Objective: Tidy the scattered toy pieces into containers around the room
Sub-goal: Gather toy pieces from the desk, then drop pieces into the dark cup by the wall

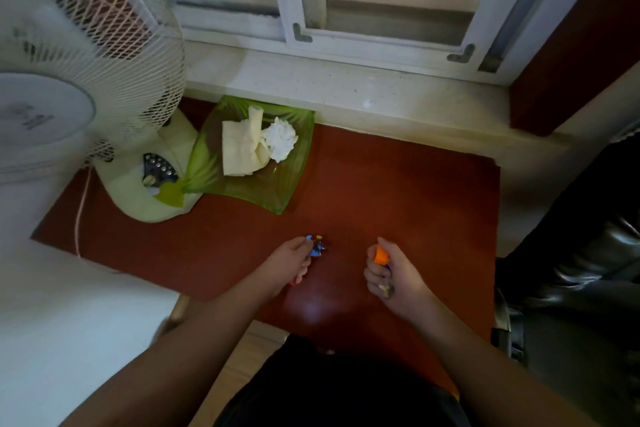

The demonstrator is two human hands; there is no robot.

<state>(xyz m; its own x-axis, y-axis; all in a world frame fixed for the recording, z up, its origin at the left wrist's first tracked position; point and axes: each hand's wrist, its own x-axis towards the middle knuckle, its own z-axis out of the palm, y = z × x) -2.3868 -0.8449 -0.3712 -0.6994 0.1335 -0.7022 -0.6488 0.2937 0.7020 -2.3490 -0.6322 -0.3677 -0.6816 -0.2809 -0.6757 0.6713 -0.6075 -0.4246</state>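
Above the near half of the red-brown table [398, 191], both hands are held apart from each other, each closed around toy pieces. A small cluster of blue and dark toy pieces [317, 246] is pinched at the fingertips of the left hand [294, 262], just over the table surface; whether the cluster touches the wood cannot be told. An orange toy piece [381, 255] is gripped in the curled fingers of the right hand [389, 274], protruding from the top of the fist, and a further small dark piece is seen lower in the same fist, too blurred to identify.

Farther off, toward the far left corner of the table, a green translucent dish [277, 194] is set, its far edge close against the pale window sill [346, 87]. Folded cream paper [242, 149] and a crumpled white tissue [280, 137] are held in it. The dish's left corner is touched by the base of a white fan [86, 55], which occupies the table's left edge. A dark chair [588, 253] is seen beyond the right edge.
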